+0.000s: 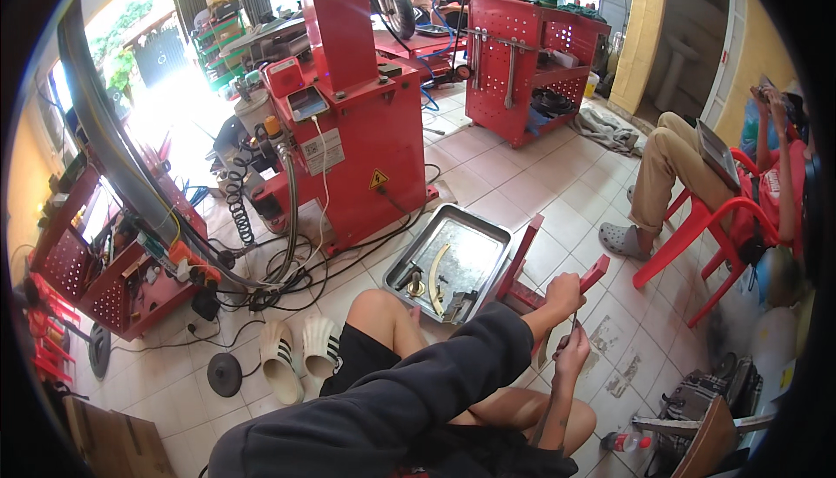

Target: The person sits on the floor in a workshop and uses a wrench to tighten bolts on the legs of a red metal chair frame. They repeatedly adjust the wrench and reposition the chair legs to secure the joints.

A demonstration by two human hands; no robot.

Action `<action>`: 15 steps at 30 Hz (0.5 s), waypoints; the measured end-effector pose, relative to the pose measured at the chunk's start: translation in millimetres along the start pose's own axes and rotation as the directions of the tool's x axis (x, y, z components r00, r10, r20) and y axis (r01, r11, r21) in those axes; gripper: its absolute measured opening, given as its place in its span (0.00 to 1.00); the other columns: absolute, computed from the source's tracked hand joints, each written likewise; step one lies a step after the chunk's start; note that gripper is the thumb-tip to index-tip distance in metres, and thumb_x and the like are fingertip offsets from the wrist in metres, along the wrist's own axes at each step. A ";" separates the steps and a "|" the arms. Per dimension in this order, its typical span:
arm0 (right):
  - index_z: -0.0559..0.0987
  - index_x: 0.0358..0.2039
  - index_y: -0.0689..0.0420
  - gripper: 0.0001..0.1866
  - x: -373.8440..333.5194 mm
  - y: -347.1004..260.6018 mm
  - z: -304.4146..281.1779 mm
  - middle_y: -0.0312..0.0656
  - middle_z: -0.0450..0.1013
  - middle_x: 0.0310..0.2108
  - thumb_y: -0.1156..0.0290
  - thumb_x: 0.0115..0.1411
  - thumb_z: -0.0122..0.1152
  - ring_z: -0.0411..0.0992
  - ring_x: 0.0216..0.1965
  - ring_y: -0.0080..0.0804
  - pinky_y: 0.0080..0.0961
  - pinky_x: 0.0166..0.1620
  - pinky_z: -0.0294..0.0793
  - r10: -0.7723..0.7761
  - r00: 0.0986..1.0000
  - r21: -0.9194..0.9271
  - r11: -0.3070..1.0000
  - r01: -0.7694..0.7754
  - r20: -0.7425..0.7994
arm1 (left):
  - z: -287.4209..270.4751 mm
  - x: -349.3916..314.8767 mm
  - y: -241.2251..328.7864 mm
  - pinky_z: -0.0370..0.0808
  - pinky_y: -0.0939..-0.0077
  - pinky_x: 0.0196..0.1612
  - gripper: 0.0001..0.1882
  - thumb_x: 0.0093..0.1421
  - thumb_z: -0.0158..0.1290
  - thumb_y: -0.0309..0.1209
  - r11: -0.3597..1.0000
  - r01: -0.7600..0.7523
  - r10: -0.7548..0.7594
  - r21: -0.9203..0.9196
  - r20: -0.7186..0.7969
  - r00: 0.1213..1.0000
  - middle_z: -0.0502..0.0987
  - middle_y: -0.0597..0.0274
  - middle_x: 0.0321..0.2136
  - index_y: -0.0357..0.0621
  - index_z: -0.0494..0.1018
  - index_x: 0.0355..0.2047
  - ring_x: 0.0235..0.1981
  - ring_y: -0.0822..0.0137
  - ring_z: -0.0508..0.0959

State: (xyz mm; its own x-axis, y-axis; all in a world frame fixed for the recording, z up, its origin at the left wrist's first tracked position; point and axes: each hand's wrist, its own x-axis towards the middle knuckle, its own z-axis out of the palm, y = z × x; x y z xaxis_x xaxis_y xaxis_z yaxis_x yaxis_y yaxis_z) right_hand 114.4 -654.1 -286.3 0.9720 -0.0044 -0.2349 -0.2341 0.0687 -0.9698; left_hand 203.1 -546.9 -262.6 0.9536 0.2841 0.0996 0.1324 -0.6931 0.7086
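Note:
My left hand [562, 295], at the end of a dark sleeve, is closed beside the red bar [595, 272] of a low stand; its fingers hide what they grip. Just below it, my right hand [570, 354] is closed on a thin dark rod [575, 328] that points up toward the left hand. A pale curved piece [543, 354] shows partly next to the right hand. In front of my knees a metal tray [497, 241] lies on the floor. It holds a curved yellowish strip [440, 276], a bolt-like metal part [415, 281] and several small dark bits.
Beyond the tray stands a red machine [374, 147], with cables [305, 291] trailing over the tiles. A red tool trolley [498, 77] is farther back. On the right, a person sits on a red chair [675, 239]. White clogs [280, 360] and a round black pedal [225, 374] lie at left.

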 end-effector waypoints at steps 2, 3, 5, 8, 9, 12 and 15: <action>0.66 0.51 0.62 0.17 -2.7 10.5 -2.5 0.27 0.55 0.16 0.66 0.67 0.43 0.55 0.16 0.16 0.15 0.15 0.53 0.147 0.985 0.120 0.980 -0.157 0.087 | 1.2 -0.7 -3.3 0.77 0.58 0.35 0.14 0.42 0.62 0.32 1.000 -0.003 0.003 0.001 -0.006 1.000 0.77 0.47 0.29 0.38 0.74 0.28 0.32 0.48 0.79; 0.65 0.49 0.60 0.15 3.1 14.8 -10.4 0.28 0.56 0.19 0.66 0.67 0.43 0.52 0.16 0.15 0.13 0.16 0.52 0.316 0.921 0.140 0.925 -0.352 0.227 | 1.6 -0.5 -6.5 0.77 0.58 0.35 0.15 0.42 0.62 0.33 1.000 0.000 0.001 0.002 -0.013 1.000 0.77 0.47 0.29 0.38 0.74 0.28 0.32 0.48 0.79; 0.66 0.47 0.58 0.13 62.9 62.1 -51.2 0.29 0.58 0.20 0.66 0.67 0.43 0.55 0.16 0.17 0.14 0.17 0.55 0.480 0.760 0.334 0.698 -0.634 0.439 | 1.7 0.7 2.5 0.77 0.58 0.35 0.14 0.42 0.62 0.34 1.000 -0.017 0.017 -0.016 -0.029 0.999 0.77 0.47 0.28 0.38 0.74 0.27 0.31 0.47 0.79; 0.70 0.43 0.57 0.15 137.5 86.6 -51.5 0.31 0.66 0.21 0.59 0.66 0.45 0.65 0.21 0.22 0.18 0.25 0.68 0.561 0.719 0.254 0.687 -0.681 0.410 | 3.5 -1.9 7.2 0.77 0.57 0.35 0.13 0.43 0.61 0.34 0.999 -0.036 0.034 -0.030 -0.053 0.998 0.77 0.46 0.25 0.38 0.75 0.26 0.30 0.47 0.79; 0.71 0.43 0.57 0.17 155.9 73.2 -38.9 0.31 0.67 0.22 0.56 0.65 0.45 0.68 0.22 0.24 0.20 0.27 0.70 0.564 0.730 0.196 0.723 -0.662 0.386 | 3.0 -4.2 6.1 0.77 0.57 0.35 0.13 0.43 0.60 0.34 0.999 -0.038 0.037 -0.028 -0.064 0.997 0.77 0.46 0.25 0.38 0.75 0.26 0.29 0.47 0.79; 0.74 0.38 0.56 0.20 197.4 -2.2 -7.3 0.38 0.74 0.29 0.51 0.64 0.45 0.72 0.29 0.28 0.24 0.31 0.72 0.324 0.894 0.119 0.920 -0.374 0.311 | 5.9 -4.7 3.1 0.77 0.56 0.34 0.13 0.44 0.60 0.34 0.999 -0.044 0.041 -0.029 -0.083 0.996 0.77 0.46 0.25 0.38 0.75 0.25 0.29 0.47 0.79; 0.74 0.37 0.61 0.18 198.9 -76.8 5.3 0.40 0.74 0.33 0.57 0.65 0.47 0.74 0.36 0.32 0.29 0.41 0.74 -0.163 0.973 -0.069 0.982 0.176 0.162 | 7.8 -3.9 2.2 0.77 0.57 0.34 0.14 0.43 0.61 0.34 1.000 -0.020 0.019 -0.011 -0.046 0.999 0.76 0.47 0.26 0.38 0.74 0.27 0.30 0.47 0.79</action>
State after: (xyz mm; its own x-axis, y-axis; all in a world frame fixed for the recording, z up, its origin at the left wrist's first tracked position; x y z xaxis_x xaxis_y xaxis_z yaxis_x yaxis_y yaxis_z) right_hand 325.7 -654.9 -258.2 0.9874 0.1466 -0.0595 -0.0598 -0.0024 -0.9982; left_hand 201.7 -554.8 -266.9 0.9425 0.3009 0.1453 0.1107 -0.6915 0.7139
